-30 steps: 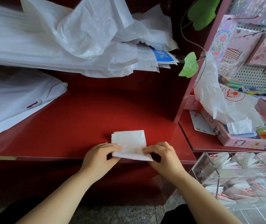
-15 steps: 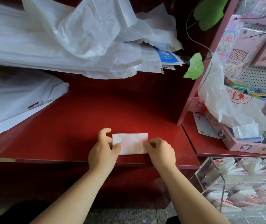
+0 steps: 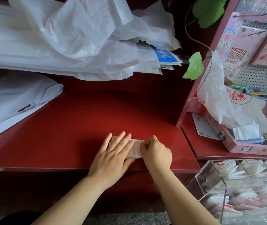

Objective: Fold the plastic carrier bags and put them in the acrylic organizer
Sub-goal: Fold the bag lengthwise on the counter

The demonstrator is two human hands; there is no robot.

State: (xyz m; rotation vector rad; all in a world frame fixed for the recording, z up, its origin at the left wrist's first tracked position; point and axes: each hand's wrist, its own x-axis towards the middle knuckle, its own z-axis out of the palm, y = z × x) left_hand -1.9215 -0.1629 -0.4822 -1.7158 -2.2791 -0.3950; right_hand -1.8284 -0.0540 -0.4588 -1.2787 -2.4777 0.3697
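A small folded white carrier bag [image 3: 135, 149] lies on the red counter [image 3: 80, 120] near its front edge. My left hand [image 3: 115, 153] lies flat on the bag's left part, fingers straight and spread, pressing it down. My right hand [image 3: 156, 153] has its fingers curled at the bag's right end, pinching the edge. Most of the bag is hidden under both hands. The clear acrylic organizer [image 3: 210, 179] stands at the lower right, with several folded bags in its compartments.
A heap of loose white plastic bags [image 3: 64, 38] fills the back of the counter, and more lie at the left [image 3: 12, 98]. A pink box [image 3: 236, 143] with an unfolded bag [image 3: 223, 101] sits on the lower right shelf. Green leaves [image 3: 194, 65] hang nearby.
The bag has been folded narrower. My left hand moved from the bag's left edge onto its top and flattened out. My right hand stays at the right end.
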